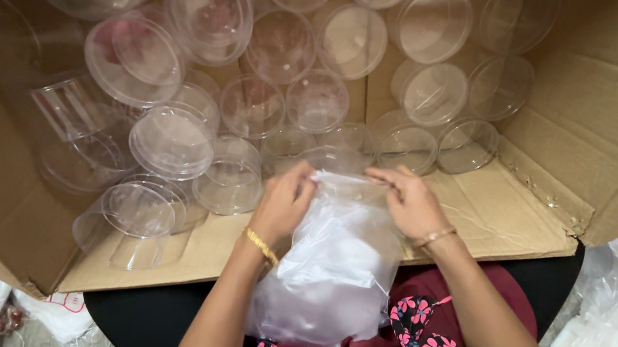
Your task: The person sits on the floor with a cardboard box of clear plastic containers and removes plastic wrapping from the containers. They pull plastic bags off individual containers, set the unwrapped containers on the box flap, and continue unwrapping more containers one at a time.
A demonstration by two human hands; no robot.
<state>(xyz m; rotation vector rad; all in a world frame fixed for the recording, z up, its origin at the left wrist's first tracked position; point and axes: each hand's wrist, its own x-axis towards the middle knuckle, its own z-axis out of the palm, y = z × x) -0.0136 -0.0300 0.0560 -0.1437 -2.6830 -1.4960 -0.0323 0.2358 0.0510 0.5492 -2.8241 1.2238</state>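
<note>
Bag: thin clear plastic bag (331, 266), bulging full, on the lap before the open cardboard box (605, 124)
Hands: left hand (283, 203) and right hand (410, 201) pinch its mouth
Left: many loose round clear plastic containers (173, 139) in the box, unbagged

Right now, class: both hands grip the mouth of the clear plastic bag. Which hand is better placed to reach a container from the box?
Probably the left hand: it sits beside the nearest clear containers in the cardboard box. The right hand lies over bare cardboard and could hold the plastic bag.
</note>
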